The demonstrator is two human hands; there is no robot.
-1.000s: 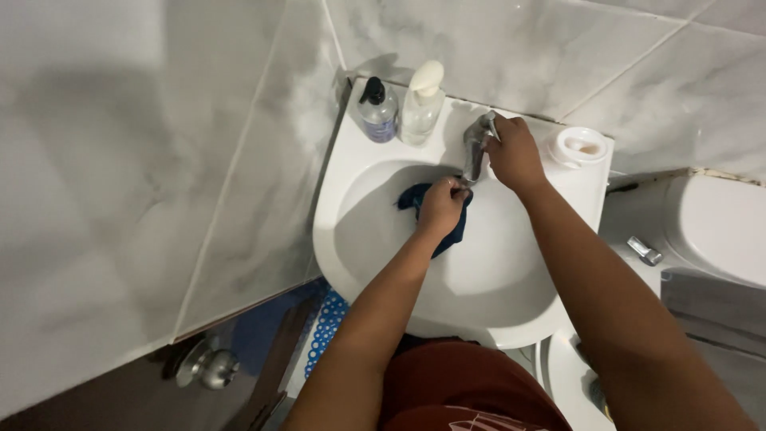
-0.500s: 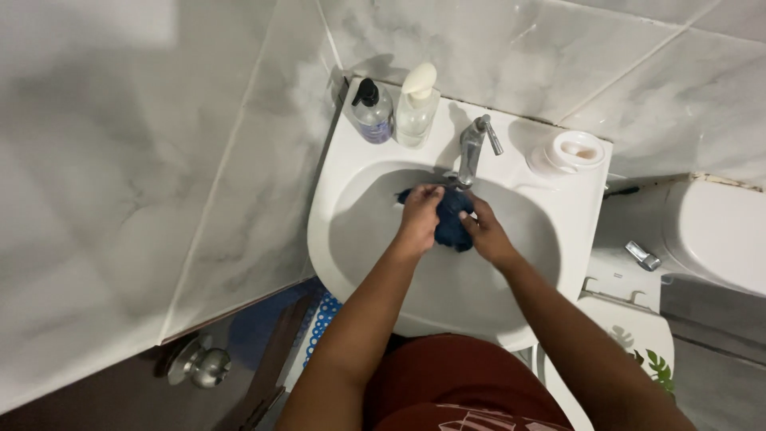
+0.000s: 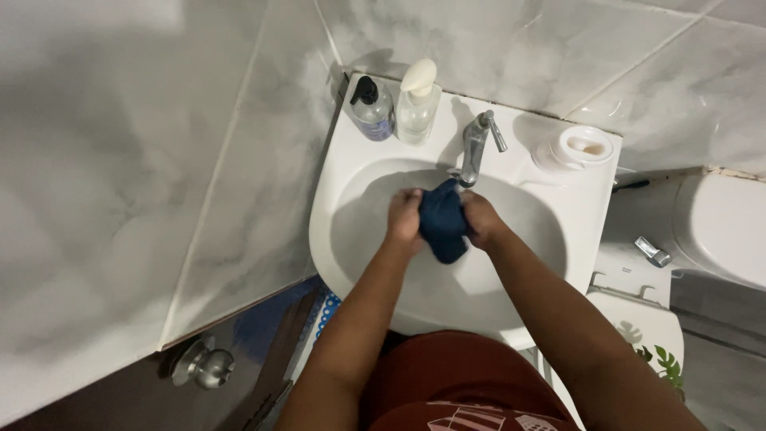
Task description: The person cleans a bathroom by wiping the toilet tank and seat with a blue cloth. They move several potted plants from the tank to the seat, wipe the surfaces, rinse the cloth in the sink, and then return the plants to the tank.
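A dark blue cloth is bunched between both hands over the bowl of a white sink, just below the spout of a chrome tap. My left hand grips the cloth's left side. On its right side my right hand is closed on the same cloth. Whether water runs from the tap I cannot tell.
Two pump bottles, one with a black top and one with a white top, stand on the sink's back ledge. A white round container sits at the back right. A toilet is on the right, a door knob lower left.
My right hand left the tap handle and came down onto the cloth. Both hands now hold the cloth bunched together under the spout.
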